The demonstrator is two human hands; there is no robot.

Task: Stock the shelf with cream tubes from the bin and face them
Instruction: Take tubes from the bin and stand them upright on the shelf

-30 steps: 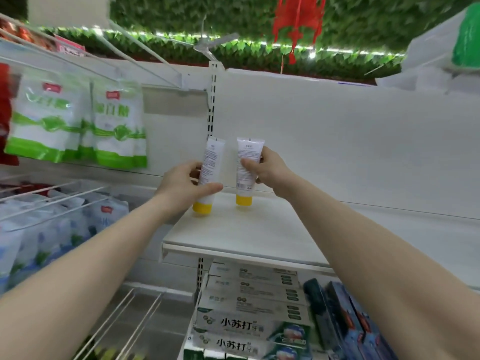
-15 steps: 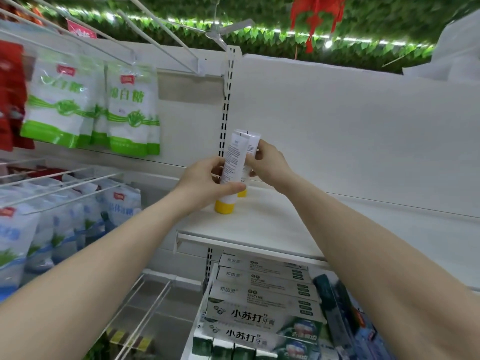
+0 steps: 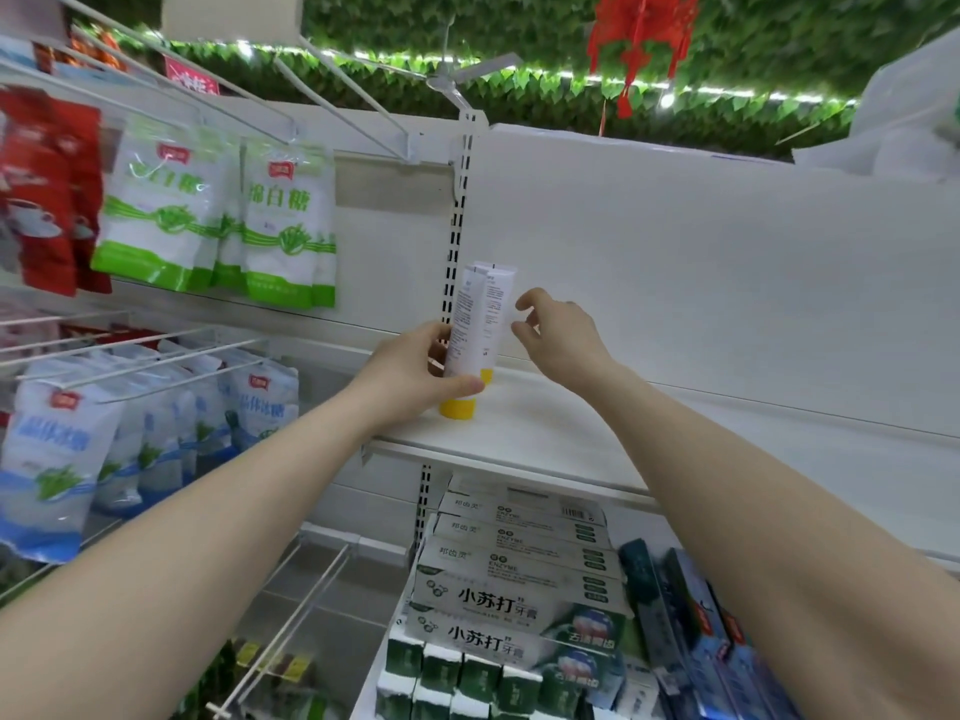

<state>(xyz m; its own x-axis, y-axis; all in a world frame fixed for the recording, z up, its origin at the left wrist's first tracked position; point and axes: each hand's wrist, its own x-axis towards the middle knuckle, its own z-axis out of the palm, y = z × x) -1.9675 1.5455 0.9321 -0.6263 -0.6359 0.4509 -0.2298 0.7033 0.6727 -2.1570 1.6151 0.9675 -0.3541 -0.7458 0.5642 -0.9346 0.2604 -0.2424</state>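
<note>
The front cream tube (image 3: 467,335) hides most of the rear cream tube (image 3: 497,314) directly behind it; both stand cap-down on the white shelf (image 3: 571,433). The left hand (image 3: 415,374) has its grip wrapped round the front tube. The right hand (image 3: 558,337), just right of the tubes, is released, fingers loosely curled. Toothpaste boxes (image 3: 514,579) sit below the shelf, sugar bags (image 3: 223,220) to its left, leafy ceiling above.

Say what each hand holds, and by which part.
Left hand grips the front cream tube around its lower body, above the yellow cap. Right hand holds nothing.
</note>
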